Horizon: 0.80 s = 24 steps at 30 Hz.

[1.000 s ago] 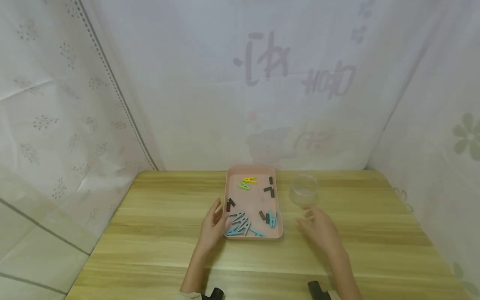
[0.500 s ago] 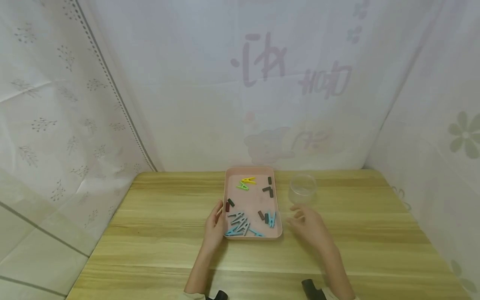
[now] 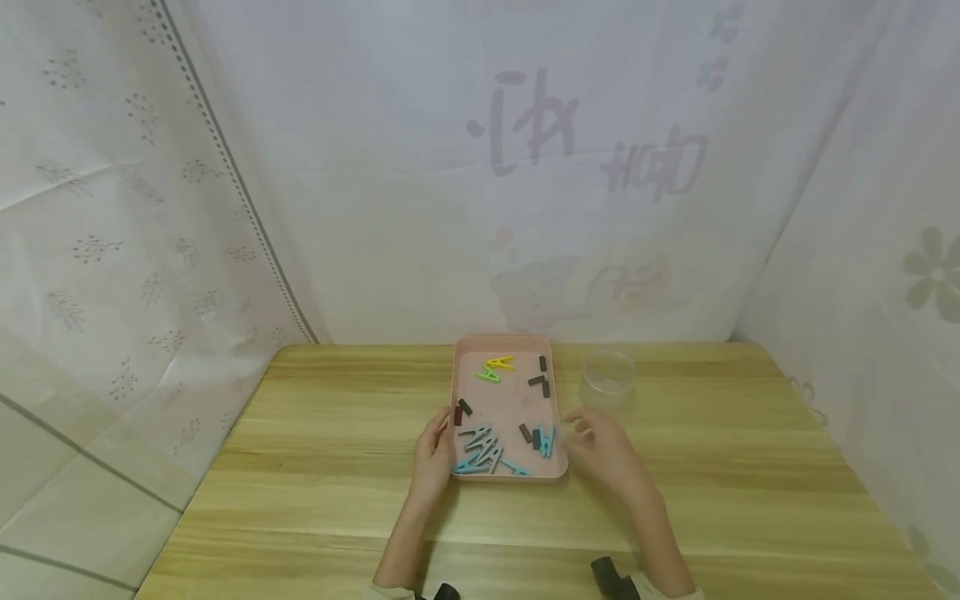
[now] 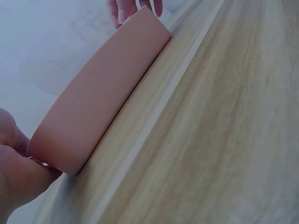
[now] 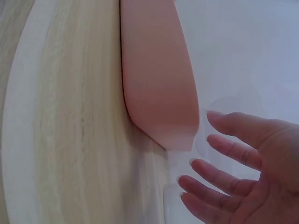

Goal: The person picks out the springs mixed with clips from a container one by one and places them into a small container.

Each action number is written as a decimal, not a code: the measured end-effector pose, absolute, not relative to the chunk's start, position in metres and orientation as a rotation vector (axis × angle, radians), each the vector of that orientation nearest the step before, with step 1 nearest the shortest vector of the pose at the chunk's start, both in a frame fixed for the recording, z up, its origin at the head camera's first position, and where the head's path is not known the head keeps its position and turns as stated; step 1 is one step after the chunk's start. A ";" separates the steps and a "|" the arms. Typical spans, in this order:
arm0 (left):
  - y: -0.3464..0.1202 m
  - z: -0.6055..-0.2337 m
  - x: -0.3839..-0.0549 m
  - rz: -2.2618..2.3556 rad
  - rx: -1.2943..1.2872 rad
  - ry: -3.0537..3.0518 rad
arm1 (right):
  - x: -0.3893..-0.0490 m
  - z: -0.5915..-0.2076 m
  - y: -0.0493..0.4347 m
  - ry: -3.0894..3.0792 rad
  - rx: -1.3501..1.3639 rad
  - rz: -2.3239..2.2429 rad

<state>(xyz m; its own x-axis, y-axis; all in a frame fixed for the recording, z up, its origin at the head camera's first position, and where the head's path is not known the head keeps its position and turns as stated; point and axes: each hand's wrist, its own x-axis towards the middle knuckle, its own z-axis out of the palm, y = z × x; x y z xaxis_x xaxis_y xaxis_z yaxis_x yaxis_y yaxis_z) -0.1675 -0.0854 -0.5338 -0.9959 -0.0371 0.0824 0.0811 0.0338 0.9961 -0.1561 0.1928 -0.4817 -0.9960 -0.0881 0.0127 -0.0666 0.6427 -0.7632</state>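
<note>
A shallow pink tray (image 3: 510, 408) lies lengthwise on the table. Grey clothespins (image 3: 480, 444) are bunched at its near left, with blue ones beside them and another blue clothespin (image 3: 547, 443) at the near right. Farther back lie a yellow clothespin (image 3: 500, 363) and a green clothespin (image 3: 488, 376). Small dark stubby pieces (image 3: 536, 381) and a dark red one (image 3: 458, 415) are scattered inside. My left hand (image 3: 431, 462) rests against the tray's left wall, thumb by the near corner. My right hand (image 5: 247, 172), fingers spread and holding nothing, is just off the tray's right wall.
A clear round container (image 3: 608, 379) stands on the wooden table (image 3: 315, 450), right of the tray and just beyond my right hand. White patterned cloth (image 3: 390, 208) hangs behind the table and along both sides.
My right hand has moved left, from near the clear container to the tray's right side. My left hand has come in against the left wall. The tray's contents look the same.
</note>
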 end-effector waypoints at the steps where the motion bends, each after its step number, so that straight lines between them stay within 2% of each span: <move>1: -0.085 -0.533 -0.167 -2.113 -0.047 -2.199 | -0.157 -0.482 0.192 2.828 -0.142 -1.300; 24: -0.082 -0.530 -0.167 -2.064 -0.006 -2.226 | -0.165 -0.477 0.171 2.852 -0.176 -1.266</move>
